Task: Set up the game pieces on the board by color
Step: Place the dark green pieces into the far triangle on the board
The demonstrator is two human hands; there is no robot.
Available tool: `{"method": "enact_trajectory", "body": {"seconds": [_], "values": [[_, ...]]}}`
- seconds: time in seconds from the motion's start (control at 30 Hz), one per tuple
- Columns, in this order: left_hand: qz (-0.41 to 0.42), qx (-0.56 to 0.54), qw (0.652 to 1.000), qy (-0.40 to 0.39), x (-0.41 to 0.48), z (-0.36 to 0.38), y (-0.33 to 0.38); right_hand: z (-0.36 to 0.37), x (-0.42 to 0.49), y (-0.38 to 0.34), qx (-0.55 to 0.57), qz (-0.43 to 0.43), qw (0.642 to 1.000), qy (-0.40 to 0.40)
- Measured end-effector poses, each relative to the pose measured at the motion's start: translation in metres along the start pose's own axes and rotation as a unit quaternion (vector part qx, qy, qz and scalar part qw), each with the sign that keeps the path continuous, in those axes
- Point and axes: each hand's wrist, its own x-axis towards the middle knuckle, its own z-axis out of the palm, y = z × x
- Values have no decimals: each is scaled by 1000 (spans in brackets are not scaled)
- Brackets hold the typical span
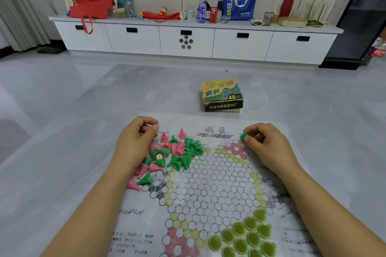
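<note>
Board (208, 190), a printed paper sheet, lies flat on the floor (62, 110). One corner reads as done: the point at 5 o'clock is filled with yellow-green pieces (248, 233), packed touching one another; blur hides whether every hole is covered. Everything else looks outstanding. Green and pink cones sit unsorted in a mixed pile (173, 152) at 10 o'clock on the board, most tipped on their sides, a few pink ones upright at its far edge. Right hand (269, 148) at 1 o'clock, thumb and forefinger pinching a single green piece (243, 135) just above the pink-printed corner (234, 148), which carries no pieces; whether green belongs there I can't judge. Left hand (135, 142) at the far left edge of the pile, fingers curled in; cannot tell if they hold anything. Rough estimate: a third along, two colours to go. Game box (222, 95) past the board at 12 o'clock, closed, contents not visible.
</note>
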Motion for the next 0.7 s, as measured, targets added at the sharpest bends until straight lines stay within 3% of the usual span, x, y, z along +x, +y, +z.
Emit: {"method": "enact_trajectory", "body": {"seconds": [0.17,0.27,0.4,0.57,0.7], "values": [[118,124,984,41,-5,2,12,1,1,2,43,22,999,7],[152,200,968,-15,-2,16,20,1,1,2,94,40,994,23],[134,332,931,-69,5,37,23,-3,0,-1,155,61,985,39],[155,280,946,-54,0,42,30,-5,-1,-3,184,70,980,40],[157,198,957,-139,-10,68,50,-2,-1,-1,158,68,985,31]]}}
